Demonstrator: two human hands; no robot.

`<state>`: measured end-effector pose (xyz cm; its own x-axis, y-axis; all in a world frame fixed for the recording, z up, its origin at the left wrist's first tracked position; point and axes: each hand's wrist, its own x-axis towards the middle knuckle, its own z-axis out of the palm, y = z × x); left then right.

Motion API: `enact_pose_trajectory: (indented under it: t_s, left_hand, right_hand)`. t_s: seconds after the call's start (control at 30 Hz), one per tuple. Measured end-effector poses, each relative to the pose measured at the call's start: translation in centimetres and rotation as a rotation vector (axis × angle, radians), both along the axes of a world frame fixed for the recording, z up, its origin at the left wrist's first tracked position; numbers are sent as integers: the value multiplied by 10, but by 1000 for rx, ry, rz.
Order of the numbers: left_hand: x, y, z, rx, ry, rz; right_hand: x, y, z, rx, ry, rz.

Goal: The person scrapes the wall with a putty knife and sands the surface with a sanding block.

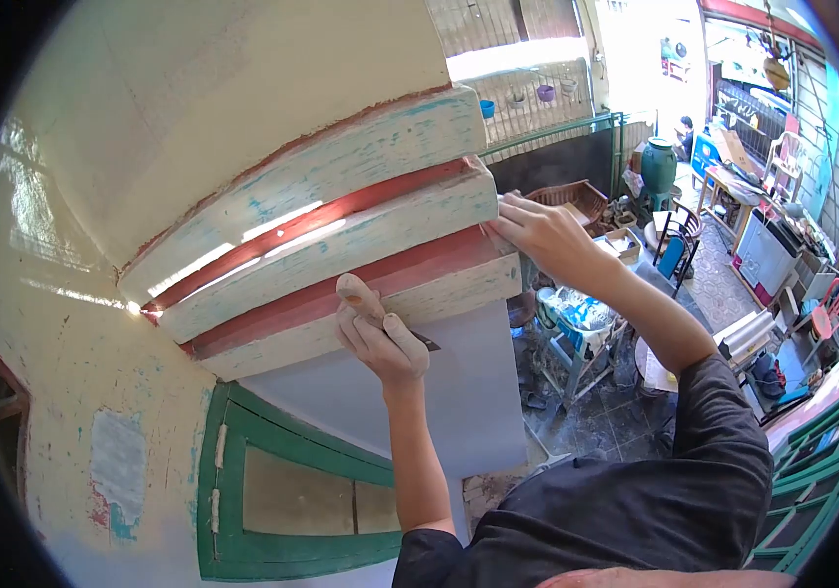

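My left hand [385,348], dusty with pale powder, is closed around a scraper. The rounded wooden handle [359,292] of this scraper sticks up past my fingers, and its dark blade [426,341] shows at the right of the hand. This hand is just in front of the lower bands of a stepped moulding [341,240], painted worn white and dull red with blue traces. My right hand [542,233] grips the moulding's right end, fingers bent over the corner. Its fingertips are partly hidden against the edge.
Below the moulding is a green-framed window [233,480] in a patchy cream wall [57,382]. Down to the right stand a dusty work stand [576,343], a dark chair [679,240], a green barrel [658,165] and a pink chair [833,306]. A person [684,132] is far off near the bright doorway.
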<state>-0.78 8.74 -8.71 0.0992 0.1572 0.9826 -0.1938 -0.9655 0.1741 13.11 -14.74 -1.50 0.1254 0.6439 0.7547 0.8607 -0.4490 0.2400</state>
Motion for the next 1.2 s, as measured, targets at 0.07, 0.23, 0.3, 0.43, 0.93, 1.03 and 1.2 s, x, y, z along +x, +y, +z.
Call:
enact_pose_trajectory:
  t_s: [0.07,0.23,0.3,0.43,0.93,1.03,1.2]
  left_hand:
    - [0,0,-2,-26,-27,-13]
    - [-4,-3,0,-56,38,8]
    - [-7,-2,1,-26,96,39]
    - [0,1,0,-19,38,62]
    - [-7,-3,0,-62,45,-27]
    - [-10,1,-1,-39,63,-14]
    - [-10,-1,4,-39,56,-28]
  right_hand:
    - [24,15,9,-14,5,79]
    - [69,25,8,-118,-26,81]
    - [47,11,13,-167,-16,75]
    - [-11,-3,13,-126,-245,-62]
    - [-18,-12,28,-71,327,-2]
    - [-16,-23,27,82,363,-110]
    - [-62,-29,50,450,-30,-108]
